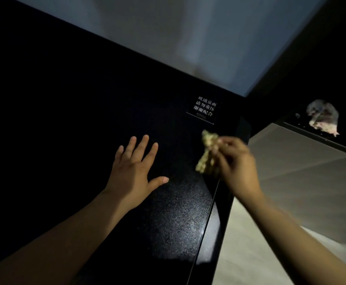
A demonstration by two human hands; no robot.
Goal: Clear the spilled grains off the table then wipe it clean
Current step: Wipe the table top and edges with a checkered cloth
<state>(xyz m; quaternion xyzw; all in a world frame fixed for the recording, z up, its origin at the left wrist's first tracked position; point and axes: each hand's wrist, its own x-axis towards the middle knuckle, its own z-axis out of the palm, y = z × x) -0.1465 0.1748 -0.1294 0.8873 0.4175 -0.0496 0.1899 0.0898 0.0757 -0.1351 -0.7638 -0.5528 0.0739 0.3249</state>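
Note:
A glossy black table (69, 112) fills the left and middle of the head view. My left hand (134, 171) lies flat on it, fingers spread, holding nothing. My right hand (235, 163) hovers over the table's right edge, blurred, pinching a crumpled yellowish-beige cloth (207, 156) that hangs from its fingers just above the surface. Fine specks glint on the tabletop (176, 221) near the front right edge; I cannot tell whether they are grains or the finish.
A small sign with white characters (204, 110) is stuck near the table's far right corner. A crumpled whitish wad (323, 118) lies on a second dark surface at the right. Pale floor (291, 182) shows between the two surfaces.

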